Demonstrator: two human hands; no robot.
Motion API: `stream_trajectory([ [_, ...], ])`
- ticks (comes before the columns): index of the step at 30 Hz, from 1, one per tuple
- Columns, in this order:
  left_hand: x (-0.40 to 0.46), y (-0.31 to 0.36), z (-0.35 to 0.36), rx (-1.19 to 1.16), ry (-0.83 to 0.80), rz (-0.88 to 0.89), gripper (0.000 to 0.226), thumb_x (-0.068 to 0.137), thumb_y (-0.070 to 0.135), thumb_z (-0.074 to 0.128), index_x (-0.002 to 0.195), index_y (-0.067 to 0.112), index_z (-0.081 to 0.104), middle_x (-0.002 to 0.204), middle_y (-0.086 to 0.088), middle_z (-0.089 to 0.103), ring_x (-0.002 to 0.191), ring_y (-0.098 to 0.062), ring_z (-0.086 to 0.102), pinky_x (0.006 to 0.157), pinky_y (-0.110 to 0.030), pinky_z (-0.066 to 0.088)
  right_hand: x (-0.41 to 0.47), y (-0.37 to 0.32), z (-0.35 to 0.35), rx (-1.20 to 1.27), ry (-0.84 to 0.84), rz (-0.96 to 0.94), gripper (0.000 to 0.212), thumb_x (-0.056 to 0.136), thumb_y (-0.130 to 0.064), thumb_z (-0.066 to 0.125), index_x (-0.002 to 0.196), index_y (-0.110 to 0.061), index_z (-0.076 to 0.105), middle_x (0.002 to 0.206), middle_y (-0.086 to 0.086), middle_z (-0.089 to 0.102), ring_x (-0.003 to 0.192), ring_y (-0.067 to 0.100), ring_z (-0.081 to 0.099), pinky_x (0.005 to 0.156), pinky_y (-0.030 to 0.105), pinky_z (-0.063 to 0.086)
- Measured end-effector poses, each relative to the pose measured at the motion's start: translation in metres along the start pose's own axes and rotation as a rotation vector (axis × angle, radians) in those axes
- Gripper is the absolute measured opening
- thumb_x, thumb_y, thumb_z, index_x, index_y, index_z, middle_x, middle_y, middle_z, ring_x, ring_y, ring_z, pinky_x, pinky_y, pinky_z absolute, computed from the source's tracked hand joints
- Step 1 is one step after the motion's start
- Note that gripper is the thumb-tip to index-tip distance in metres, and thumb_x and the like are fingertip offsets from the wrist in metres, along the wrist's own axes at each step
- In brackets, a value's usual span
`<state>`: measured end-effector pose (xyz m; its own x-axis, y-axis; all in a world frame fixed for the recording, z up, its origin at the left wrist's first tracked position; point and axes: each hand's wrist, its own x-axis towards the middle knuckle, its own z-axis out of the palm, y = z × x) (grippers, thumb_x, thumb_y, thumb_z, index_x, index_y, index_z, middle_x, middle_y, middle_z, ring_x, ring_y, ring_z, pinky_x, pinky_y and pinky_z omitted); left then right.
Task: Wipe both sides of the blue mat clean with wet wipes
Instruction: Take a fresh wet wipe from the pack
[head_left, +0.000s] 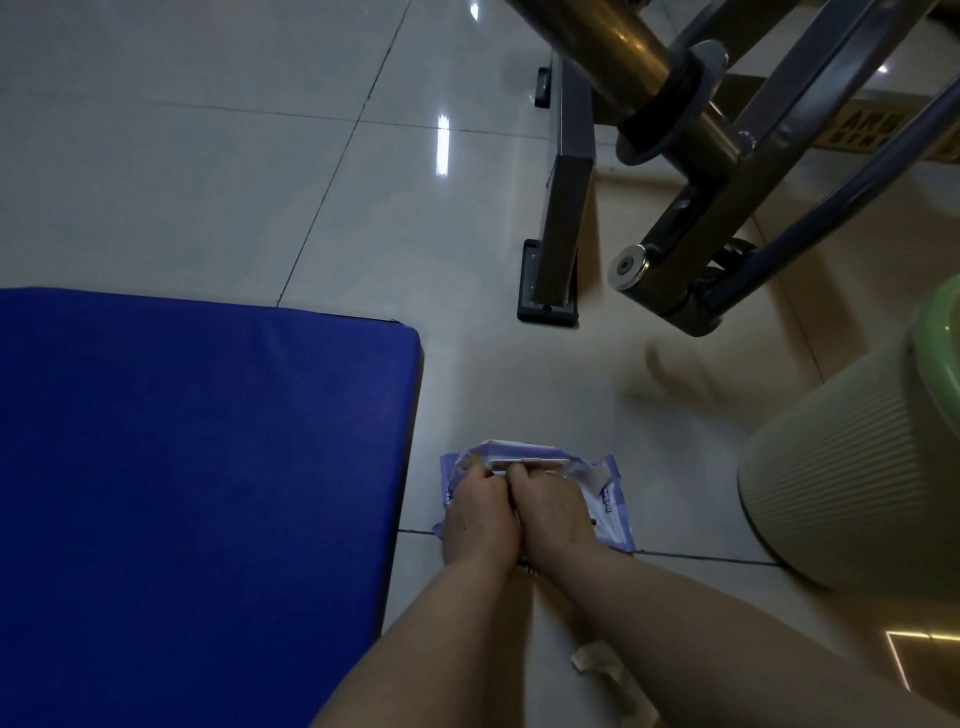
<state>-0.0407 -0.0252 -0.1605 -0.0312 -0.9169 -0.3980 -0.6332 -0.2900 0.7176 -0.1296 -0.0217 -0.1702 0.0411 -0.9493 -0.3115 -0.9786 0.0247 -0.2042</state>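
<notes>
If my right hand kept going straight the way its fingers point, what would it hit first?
Beyond the purple wet-wipe pack that the right hand already holds, bare glossy tile floor, then probably the grey metal equipment foot; depth is unclear.

Floor: glossy pale tiles with dark grout lines, ceiling lights reflected. Upper right: metal exercise frame, grey tubing plus a brass-coloured bar passing through a dark collar. One flat foot of the frame rests on the tiles. Right edge: ribbed cream bin with green rim. Crumpled paper scrap lies on floor, bottom centre.
</notes>
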Motion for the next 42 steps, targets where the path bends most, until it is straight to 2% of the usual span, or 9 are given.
stream_trajectory([
  [6,-0.004,0.004,0.0,-0.025,0.051,-0.042,0.022,0.1,0.02,0.035,0.09,0.024,0.053,0.086,0.006,0.057,0.075,-0.004,0.053,0.06,-0.021,0.038,-0.006,0.009,0.016,0.125,0.133,0.053,0.03,0.09,-0.018,0.058,0.12,-0.012,0.054,0.121,0.008,0.06,0.11,0.023,0.057,0.093,0.034,0.045],
  [10,-0.006,0.008,0.0,-0.116,0.04,-0.102,0.024,0.101,0.022,0.029,0.086,0.027,0.047,0.09,-0.001,0.061,0.084,-0.015,0.059,0.075,-0.033,0.047,-0.003,0.016,0.02,0.14,0.158,0.055,0.025,0.096,-0.014,0.047,0.117,-0.011,0.059,0.12,0.01,0.059,0.107,0.024,0.058,0.087,0.035,0.05],
  [21,0.002,-0.002,0.005,0.014,0.033,-0.069,0.023,0.102,0.019,0.032,0.096,0.02,0.054,0.083,0.01,0.051,0.072,-0.001,0.049,0.055,-0.017,0.033,0.005,0.018,0.029,0.002,0.089,0.06,0.039,0.094,-0.021,0.053,0.131,-0.013,0.046,0.133,0.008,0.05,0.121,0.023,0.048,0.098,0.038,0.044],
  [27,0.002,0.001,0.007,0.007,0.097,-0.086,0.021,0.102,0.023,0.035,0.089,0.026,0.052,0.088,0.0,0.06,0.081,-0.012,0.058,0.074,-0.03,0.049,-0.005,0.025,0.016,0.177,0.093,0.02,0.026,0.095,-0.014,0.048,0.12,-0.007,0.051,0.124,0.012,0.054,0.113,0.026,0.054,0.092,0.037,0.044],
  [31,0.001,0.003,0.005,0.048,0.159,-0.073,0.022,0.1,0.021,0.04,0.094,0.023,0.061,0.094,0.006,0.059,0.074,-0.003,0.053,0.056,-0.017,0.035,-0.015,0.032,0.002,0.242,0.138,0.055,0.009,0.094,-0.004,0.044,0.1,-0.011,0.047,0.107,0.009,0.061,0.098,0.024,0.059,0.071,0.028,0.035],
  [35,-0.003,0.007,0.003,0.017,0.14,-0.096,0.018,0.098,0.018,0.044,0.095,0.018,0.062,0.1,0.002,0.06,0.083,-0.011,0.058,0.063,-0.021,0.04,-0.016,0.032,0.001,0.357,0.281,0.085,0.016,0.092,-0.006,0.046,0.087,-0.019,0.04,0.087,0.01,0.062,0.083,0.024,0.058,0.082,0.038,0.041],
  [38,-0.003,0.01,0.001,0.019,0.127,-0.123,0.023,0.099,0.02,0.036,0.095,0.019,0.058,0.089,0.002,0.061,0.074,-0.008,0.055,0.055,-0.021,0.034,-0.024,0.033,-0.001,0.47,0.274,-0.07,0.008,0.092,-0.012,0.045,0.092,-0.009,0.052,0.088,0.005,0.057,0.078,0.009,0.047,0.073,0.026,0.038],
  [40,-0.004,0.01,0.0,0.028,0.09,-0.124,0.025,0.1,0.021,0.034,0.095,0.02,0.059,0.084,0.006,0.058,0.076,-0.009,0.057,0.053,-0.019,0.031,-0.027,0.041,0.001,0.424,0.284,-0.155,0.021,0.084,-0.01,0.051,0.104,-0.005,0.058,0.097,0.0,0.058,0.084,0.006,0.051,0.078,0.015,0.039],
  [42,-0.006,0.013,-0.002,0.002,0.086,-0.13,0.027,0.1,0.021,0.031,0.095,0.021,0.058,0.082,0.009,0.055,0.083,-0.014,0.06,0.055,-0.021,0.034,-0.025,0.045,-0.004,0.279,0.308,-0.165,0.025,0.084,-0.016,0.051,0.105,-0.012,0.063,0.099,0.003,0.067,0.087,0.018,0.064,0.078,0.026,0.049],
])
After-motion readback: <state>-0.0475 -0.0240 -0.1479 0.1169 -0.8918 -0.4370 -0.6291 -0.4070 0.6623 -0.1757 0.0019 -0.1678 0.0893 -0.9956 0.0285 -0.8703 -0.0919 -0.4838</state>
